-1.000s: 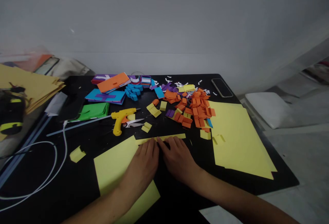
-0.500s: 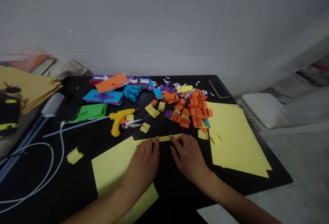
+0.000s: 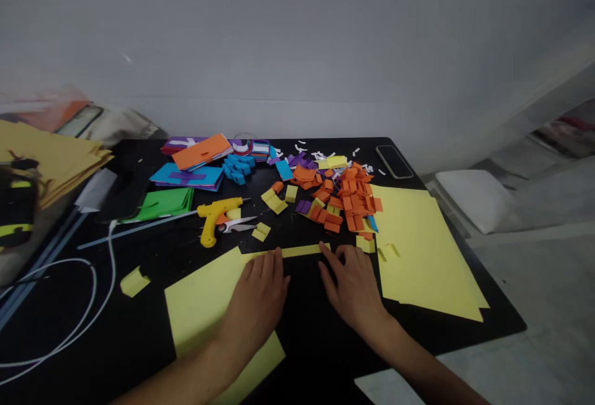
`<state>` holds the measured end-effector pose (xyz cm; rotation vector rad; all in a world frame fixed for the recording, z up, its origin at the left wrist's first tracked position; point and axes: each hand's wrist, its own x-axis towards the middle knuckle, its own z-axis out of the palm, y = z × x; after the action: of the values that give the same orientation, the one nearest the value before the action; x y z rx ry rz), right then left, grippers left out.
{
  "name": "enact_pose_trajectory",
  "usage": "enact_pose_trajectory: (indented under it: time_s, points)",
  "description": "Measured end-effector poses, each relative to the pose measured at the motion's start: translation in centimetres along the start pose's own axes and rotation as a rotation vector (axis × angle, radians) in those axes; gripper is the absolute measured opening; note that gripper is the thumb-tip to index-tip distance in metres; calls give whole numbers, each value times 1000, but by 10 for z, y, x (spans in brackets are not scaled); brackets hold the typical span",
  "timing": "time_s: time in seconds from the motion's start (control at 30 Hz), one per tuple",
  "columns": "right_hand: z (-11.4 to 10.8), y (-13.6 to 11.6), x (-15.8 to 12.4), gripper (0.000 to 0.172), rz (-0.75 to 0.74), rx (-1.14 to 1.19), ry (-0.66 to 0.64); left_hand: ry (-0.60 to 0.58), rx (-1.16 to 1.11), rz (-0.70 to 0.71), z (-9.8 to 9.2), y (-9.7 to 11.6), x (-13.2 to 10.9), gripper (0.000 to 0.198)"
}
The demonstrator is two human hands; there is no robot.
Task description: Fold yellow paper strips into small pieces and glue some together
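A narrow yellow paper strip (image 3: pixel 302 250) lies flat on the black table, running left to right in front of me. My left hand (image 3: pixel 260 290) lies with outstretched fingers on its left part, hiding some of it. At the strip's right end the index fingertip of my right hand (image 3: pixel 353 284) touches the paper; thumb and fingers are apart. Under my left wrist and forearm is a yellow paper sheet (image 3: pixel 204 293). Just beyond the strip are a small folded yellow piece (image 3: pixel 261 231), scissors (image 3: pixel 239 225) and a yellow glue gun (image 3: pixel 214 218).
Several folded orange pieces (image 3: pixel 357 197) are heaped at the back, beside a phone (image 3: pixel 394 162). A stack of yellow sheets (image 3: pixel 423 250) covers the right side. Green (image 3: pixel 165 203) and blue (image 3: pixel 186 175) folded papers stand back left. A white cable (image 3: pixel 95 293) loops at left.
My right hand has slid to the right along the strip, its index finger now at the right end. My left hand has stayed nearly in place.
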<state>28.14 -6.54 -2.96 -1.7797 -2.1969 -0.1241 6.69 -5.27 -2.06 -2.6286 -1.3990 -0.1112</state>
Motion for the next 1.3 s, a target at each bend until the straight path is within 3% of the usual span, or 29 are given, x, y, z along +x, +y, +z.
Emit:
enact_pose_trajectory:
  time_s: [0.3, 0.5, 0.7, 0.8, 1.0, 1.3]
  points:
    - [0, -1, 0, 37, 7, -3, 8, 13, 147, -4, -6, -30, -21, 42]
    - [2, -24, 3, 41, 19, -16, 26, 20, 127, -58, 0, -28, -25, 43]
    - [13, -75, 16, 48, -323, 201, -103, -8, 115, -92, 2, -24, -25, 41]
    - [19, -85, 21, 47, -356, 229, -131, -18, 134, -76, 2, -26, -26, 41]
    - [19, -68, 14, 49, -292, 249, -141, -52, 162, -111, 4, -24, -26, 41]
    - [1, -8, -7, 43, -96, 163, -76, -54, 109, -107, 1, -25, -25, 41]
